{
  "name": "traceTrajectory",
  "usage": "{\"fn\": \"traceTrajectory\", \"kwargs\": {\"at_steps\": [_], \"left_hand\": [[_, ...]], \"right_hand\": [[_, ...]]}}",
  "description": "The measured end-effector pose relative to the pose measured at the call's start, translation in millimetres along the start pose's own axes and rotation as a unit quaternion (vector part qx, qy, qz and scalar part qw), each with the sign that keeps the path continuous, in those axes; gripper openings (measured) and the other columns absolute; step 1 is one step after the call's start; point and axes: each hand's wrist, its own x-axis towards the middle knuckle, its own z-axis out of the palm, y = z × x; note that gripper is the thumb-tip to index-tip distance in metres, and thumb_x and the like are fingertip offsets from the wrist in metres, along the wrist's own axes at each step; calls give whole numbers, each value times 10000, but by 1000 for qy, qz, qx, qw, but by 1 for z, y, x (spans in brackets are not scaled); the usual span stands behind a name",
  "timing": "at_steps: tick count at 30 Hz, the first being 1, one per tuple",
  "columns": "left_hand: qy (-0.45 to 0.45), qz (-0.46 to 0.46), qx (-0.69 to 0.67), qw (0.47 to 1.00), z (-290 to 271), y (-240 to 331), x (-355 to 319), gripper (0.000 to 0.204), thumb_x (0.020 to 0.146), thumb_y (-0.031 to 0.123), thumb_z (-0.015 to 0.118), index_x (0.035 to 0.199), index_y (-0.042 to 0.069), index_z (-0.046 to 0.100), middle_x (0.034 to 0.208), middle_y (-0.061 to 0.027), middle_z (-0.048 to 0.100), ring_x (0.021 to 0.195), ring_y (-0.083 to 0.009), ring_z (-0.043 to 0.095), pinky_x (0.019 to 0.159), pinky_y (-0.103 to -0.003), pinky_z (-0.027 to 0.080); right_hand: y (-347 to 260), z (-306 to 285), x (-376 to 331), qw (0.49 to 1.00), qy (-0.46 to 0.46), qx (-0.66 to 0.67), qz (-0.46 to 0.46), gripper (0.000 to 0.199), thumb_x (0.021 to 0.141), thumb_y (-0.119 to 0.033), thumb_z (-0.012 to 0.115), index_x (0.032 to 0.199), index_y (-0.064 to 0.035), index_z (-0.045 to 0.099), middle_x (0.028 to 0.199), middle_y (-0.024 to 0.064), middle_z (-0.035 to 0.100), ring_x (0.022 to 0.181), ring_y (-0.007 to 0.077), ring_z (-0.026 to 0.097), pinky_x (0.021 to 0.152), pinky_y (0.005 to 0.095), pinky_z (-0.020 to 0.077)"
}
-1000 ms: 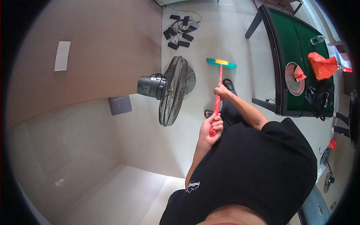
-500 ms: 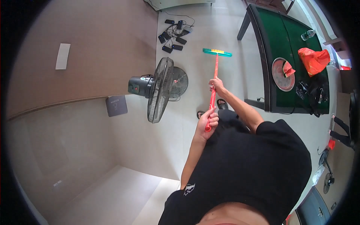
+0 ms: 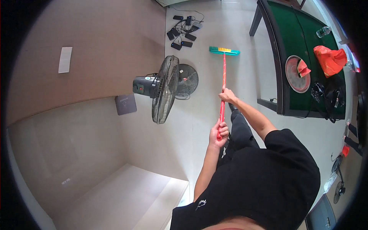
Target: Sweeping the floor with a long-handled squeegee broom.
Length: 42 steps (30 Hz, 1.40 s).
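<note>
A broom with a red handle [image 3: 224, 73] and a green head [image 3: 224, 51] with a yellow middle stretches away from me, its head down on the pale floor. My left hand [image 3: 219, 135] is closed round the near end of the handle. Farther along, my right hand [image 3: 227, 96] grips the handle, its fingers wrapped over it. Below my right forearm, one dark-trousered leg [image 3: 243, 130] reaches forward; the foot is mostly hidden behind the hand and handle.
A standing fan [image 3: 165, 90] is left of the broom. Several black phone-like devices with cables [image 3: 186, 32] lie on the floor beyond it. At right stands a green-topped table [image 3: 285, 23] with a watermelon plate [image 3: 293, 82], red bag [image 3: 329, 60] and bottle [image 3: 324, 32]. Another person's legs [image 3: 352, 138] show far right.
The view has shifted slightly. Both hands are lower in the picture, still on the handle, and more of the broom head's top shows. One leg has come forward; the sandalled feet seen earlier are mostly hidden.
</note>
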Motion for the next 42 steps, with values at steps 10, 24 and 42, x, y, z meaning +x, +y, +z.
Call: {"fn": "traceTrajectory", "kwargs": {"at_steps": [10,24,42], "left_hand": [[57,11,5,998,-101,-47,-139,246,977,255,404,1042,39,501,668,17,428,476,-53,363,399,-187,310],[122,-26,158,979,-112,-105,-278,213,979,230,409,1175,163,460,628,55,318,443,-11,277,355,-140,244],[3,-148,72,986,-40,-86,-25,271,986,211,373,1099,9,515,610,25,361,463,-47,344,386,-187,309]], "right_hand": [[3,79,-144,962,-178,-201,-60,498,685,-315,574,976,89,560,743,192,651,720,296,663,635,359,536],[-20,108,-324,971,-169,-169,7,294,661,-222,586,798,31,641,731,191,652,694,321,657,637,399,512],[92,-36,-132,988,107,59,91,402,653,-275,571,960,-17,586,877,221,635,878,373,616,768,447,480]]}}
